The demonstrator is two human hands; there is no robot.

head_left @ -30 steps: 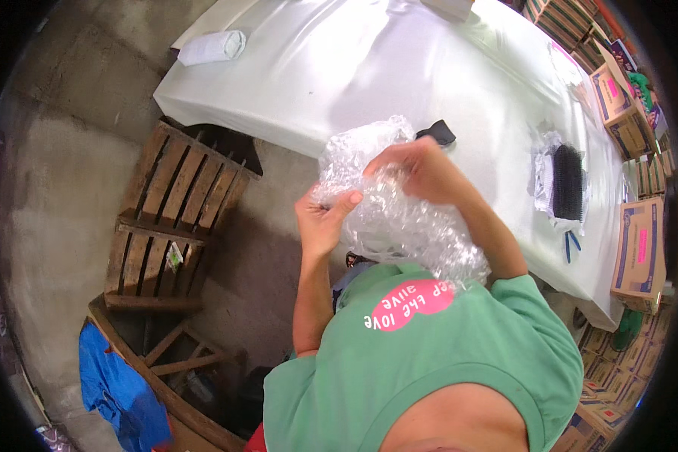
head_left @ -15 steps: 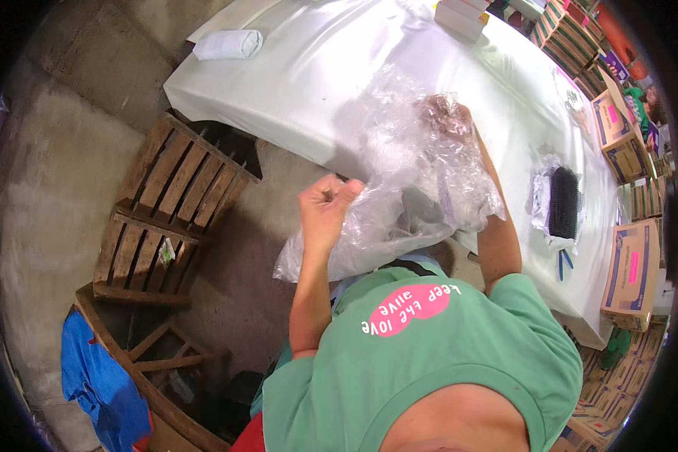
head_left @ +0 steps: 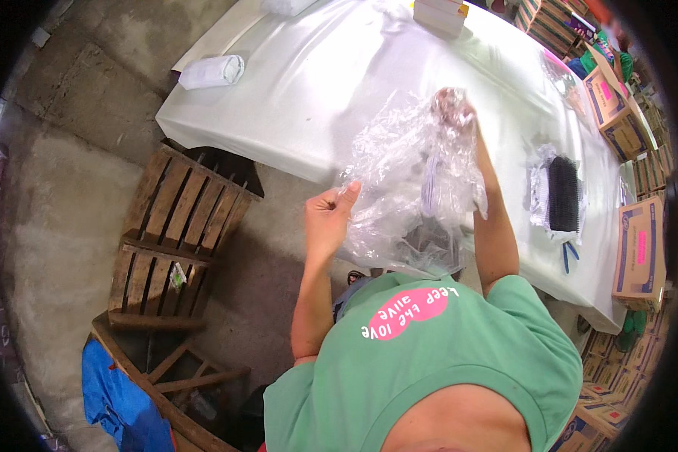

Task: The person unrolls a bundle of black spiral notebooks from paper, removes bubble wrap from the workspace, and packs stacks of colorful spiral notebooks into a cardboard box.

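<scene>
A large crinkled transparent plastic bag (head_left: 399, 188) hangs in front of my shirt, partly over the near edge of the white-covered table (head_left: 294, 113). My left hand (head_left: 328, 220) is closed in a pinch on the bag's left edge. Higher up and further right, my right hand (head_left: 455, 109) grips bunched plastic; folds of film partly hide its fingers. The bag's lower part sags near my waist. Through the film, no contents can be made out.
On the table are a white rolled bundle (head_left: 212, 72), a small box (head_left: 440, 16), a black bristly block (head_left: 563, 193) on wrapping and a blue-handled tool (head_left: 569, 256). Cartons (head_left: 640, 252) stand at the right. Wooden crates (head_left: 177, 237) and a blue cloth (head_left: 120, 399) are at left.
The bag's lower left part has swung in and up, away from my left forearm. Both hands keep their hold on it. The whole view has shifted slightly.
</scene>
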